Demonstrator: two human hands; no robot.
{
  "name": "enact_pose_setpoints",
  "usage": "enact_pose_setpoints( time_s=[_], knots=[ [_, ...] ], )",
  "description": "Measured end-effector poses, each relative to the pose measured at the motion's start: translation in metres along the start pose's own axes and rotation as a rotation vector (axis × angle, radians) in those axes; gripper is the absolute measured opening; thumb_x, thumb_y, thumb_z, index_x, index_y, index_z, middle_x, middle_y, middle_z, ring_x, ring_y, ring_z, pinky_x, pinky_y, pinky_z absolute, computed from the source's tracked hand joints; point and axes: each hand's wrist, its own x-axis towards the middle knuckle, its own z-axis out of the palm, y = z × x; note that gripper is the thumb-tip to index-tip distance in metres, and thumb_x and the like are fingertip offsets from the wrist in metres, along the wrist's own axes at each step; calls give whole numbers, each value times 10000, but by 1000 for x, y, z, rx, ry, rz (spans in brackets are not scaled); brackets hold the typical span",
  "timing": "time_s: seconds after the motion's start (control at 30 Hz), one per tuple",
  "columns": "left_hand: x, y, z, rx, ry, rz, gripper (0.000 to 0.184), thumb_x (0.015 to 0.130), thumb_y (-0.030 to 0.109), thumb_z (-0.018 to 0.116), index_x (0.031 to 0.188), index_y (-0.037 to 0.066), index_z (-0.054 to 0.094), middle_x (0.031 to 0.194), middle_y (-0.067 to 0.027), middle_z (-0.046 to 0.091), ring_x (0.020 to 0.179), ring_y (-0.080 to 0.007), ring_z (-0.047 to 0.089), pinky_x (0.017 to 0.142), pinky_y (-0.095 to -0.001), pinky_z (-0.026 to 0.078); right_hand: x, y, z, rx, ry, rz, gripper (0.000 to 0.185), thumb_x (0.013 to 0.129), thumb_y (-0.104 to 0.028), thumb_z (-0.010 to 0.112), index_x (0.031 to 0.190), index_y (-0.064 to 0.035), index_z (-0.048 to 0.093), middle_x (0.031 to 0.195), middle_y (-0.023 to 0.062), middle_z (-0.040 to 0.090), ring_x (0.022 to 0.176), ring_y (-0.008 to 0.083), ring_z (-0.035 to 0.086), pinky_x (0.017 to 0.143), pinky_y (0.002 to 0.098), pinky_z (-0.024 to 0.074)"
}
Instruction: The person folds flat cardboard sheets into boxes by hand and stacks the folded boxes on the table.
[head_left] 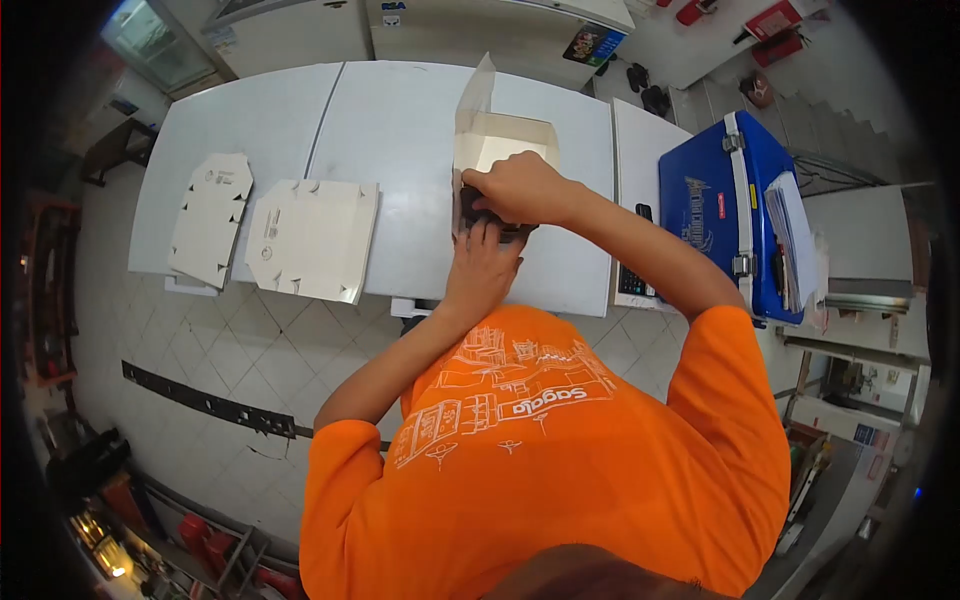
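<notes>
Closest to the lens is the wearer's dark hair (585, 575), just the top of it poking in at the bottom, with the orange shirt (560, 450) filling the space behind the hands. The open carton (513, 135) is right at the hands, cream inside, with its main part beyond them and a flap (478, 90) standing up on its far left. Right hand (520, 190) is curled around a dark object (475, 205) at the carton's near end, but the fingers cover too much to say what it is. Left hand (485, 265) is just below, really close to the right one, fingers stretched up against the near end; can't tell if it's actually gripping. All of that's on a white table (400, 130). Left of the hands there's a stack of flat cardboard (315, 240), then another cardboard pile (212, 215) further left. Off to the right you've got a black calculator (637, 282), then a big blue cooler (705, 200) with papers (785, 235) against its right side. Way past the hands are white chest units (480, 35).
</notes>
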Motion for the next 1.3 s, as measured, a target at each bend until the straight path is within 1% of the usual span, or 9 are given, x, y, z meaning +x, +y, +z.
enact_pose_setpoints(
  time_s=[0.23,0.53,0.77,0.87,0.97,1.07,1.13,1.2,1.3],
  knots=[
    [-3,3,9,-59,41,-58,615,911,331,771,1461,143,572,1270,-190,506,1153,-368,478,1047,-528,415,-8,10,-3,-117,-21,-200,201,821,-160,735,997,-63,726,783,151,755,721,346,765,613,445,589],
    [11,19,20,-123,93,-85,579,896,363,785,1422,182,625,1365,-212,467,1214,-416,436,1057,-569,379,-11,26,42,47,-15,-136,247,939,-258,672,1036,-32,674,780,151,741,711,370,749,652,474,595],
    [4,9,41,-144,79,-15,658,881,375,812,1413,45,608,1479,-234,453,1359,-432,379,1143,-572,331,-50,1,39,311,-111,44,724,1006,-615,604,1364,13,564,1096,296,715,995,461,716,797,532,577],
    [-4,14,22,-182,82,75,632,888,322,802,1421,37,616,1472,-206,503,1357,-407,462,1166,-535,370,-57,6,38,331,-6,58,777,1005,-602,610,1471,12,518,1147,316,702,1040,472,699,845,532,574],
    [-32,-1,13,-297,196,396,481,893,228,784,1344,95,680,1406,-172,572,1384,-365,506,1073,-489,496,-77,3,30,158,325,-30,745,1007,-535,646,1467,39,526,1253,260,710,1220,442,657,1043,520,537],
    [-93,-82,27,-385,-63,264,440,859,192,803,1270,89,687,1230,-164,669,1335,-376,561,1070,-508,505,-110,-15,22,268,540,9,616,1005,-444,685,1399,22,600,1295,231,714,1268,433,649,1110,548,505],
    [-123,-153,41,-251,-22,-251,330,907,206,771,1209,99,692,1305,-144,633,1275,-366,559,991,-503,517,-127,-40,22,409,652,63,518,1003,-382,701,1332,16,655,1267,216,728,1241,425,668,1118,569,500],
    [-124,-213,46,16,107,-541,457,900,281,800,1289,83,663,1327,-162,617,1220,-377,574,983,-526,507,-134,-75,34,529,789,119,419,998,-319,713,1255,12,704,1199,204,750,1178,417,700,1105,584,508],
    [-120,-274,50,-63,-179,-757,626,857,394,841,1351,71,632,1326,-161,607,1237,-379,565,1009,-539,493,-116,-133,53,584,831,266,331,992,-251,712,1185,17,727,1093,179,772,1063,407,733,1071,575,534]
  ],
)
